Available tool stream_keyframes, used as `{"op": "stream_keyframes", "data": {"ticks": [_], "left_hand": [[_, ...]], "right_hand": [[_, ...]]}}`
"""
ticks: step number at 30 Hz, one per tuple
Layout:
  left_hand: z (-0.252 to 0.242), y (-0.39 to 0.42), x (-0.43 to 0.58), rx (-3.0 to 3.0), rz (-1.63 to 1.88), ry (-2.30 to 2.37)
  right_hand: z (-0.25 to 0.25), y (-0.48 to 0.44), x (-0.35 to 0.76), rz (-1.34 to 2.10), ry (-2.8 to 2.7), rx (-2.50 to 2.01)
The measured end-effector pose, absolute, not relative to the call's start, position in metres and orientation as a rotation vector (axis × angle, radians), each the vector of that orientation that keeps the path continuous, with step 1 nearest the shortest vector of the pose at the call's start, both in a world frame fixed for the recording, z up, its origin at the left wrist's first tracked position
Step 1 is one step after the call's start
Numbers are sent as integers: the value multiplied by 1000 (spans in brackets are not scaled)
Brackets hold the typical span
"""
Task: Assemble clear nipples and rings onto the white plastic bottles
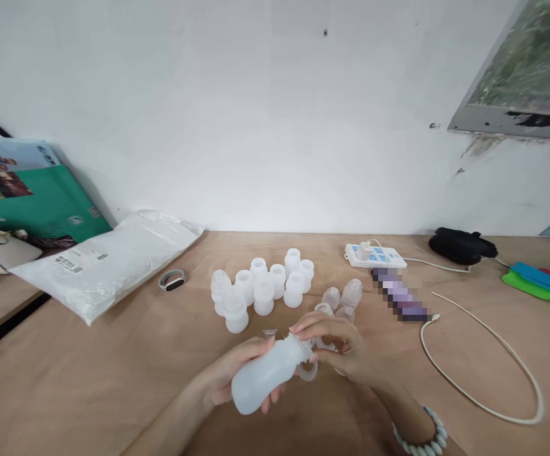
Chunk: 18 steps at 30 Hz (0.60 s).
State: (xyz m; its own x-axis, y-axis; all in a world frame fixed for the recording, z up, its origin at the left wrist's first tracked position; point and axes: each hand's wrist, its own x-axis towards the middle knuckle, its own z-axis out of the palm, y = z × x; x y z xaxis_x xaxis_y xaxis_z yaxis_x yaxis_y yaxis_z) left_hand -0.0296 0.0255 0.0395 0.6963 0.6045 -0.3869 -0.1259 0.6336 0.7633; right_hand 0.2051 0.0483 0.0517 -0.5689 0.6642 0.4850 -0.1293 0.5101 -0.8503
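My left hand [230, 373] is wrapped round a small white plastic bottle [265, 375], held tilted with its neck toward the right. My right hand [339, 348] pinches at the bottle's neck, its fingers closed on a small clear ring or cap part [307, 370]. Just beyond the hands lie a few clear caps [344, 294] and a tiny clear piece [270, 332] on the wooden table [113, 367]. A cluster of several upright white bottles [263, 285] stands behind them.
A white plastic bag [108, 259] and a grey wristband [172, 280] lie at the left. A power strip [374, 255], a blurred-out item [400, 294], a looping white cable [493, 354], a black object [462, 246] and coloured spatulas [541, 278] lie at the right. A green box [28, 196] leans against the wall.
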Motion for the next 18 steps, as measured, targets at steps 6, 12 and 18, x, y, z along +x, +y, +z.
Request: {"op": "stream_keyframes", "data": {"ticks": [6,12,18], "left_hand": [[31,28,-29,738,407,649],[42,18,-26,1003,532,865],[53,10,-18,1621,676,1094]], "right_hand": [[53,48,206,1150,-1922,-461],[52,43,202,1065,-1960,-740],[35,44,197,1103,-1918,-1035]]}}
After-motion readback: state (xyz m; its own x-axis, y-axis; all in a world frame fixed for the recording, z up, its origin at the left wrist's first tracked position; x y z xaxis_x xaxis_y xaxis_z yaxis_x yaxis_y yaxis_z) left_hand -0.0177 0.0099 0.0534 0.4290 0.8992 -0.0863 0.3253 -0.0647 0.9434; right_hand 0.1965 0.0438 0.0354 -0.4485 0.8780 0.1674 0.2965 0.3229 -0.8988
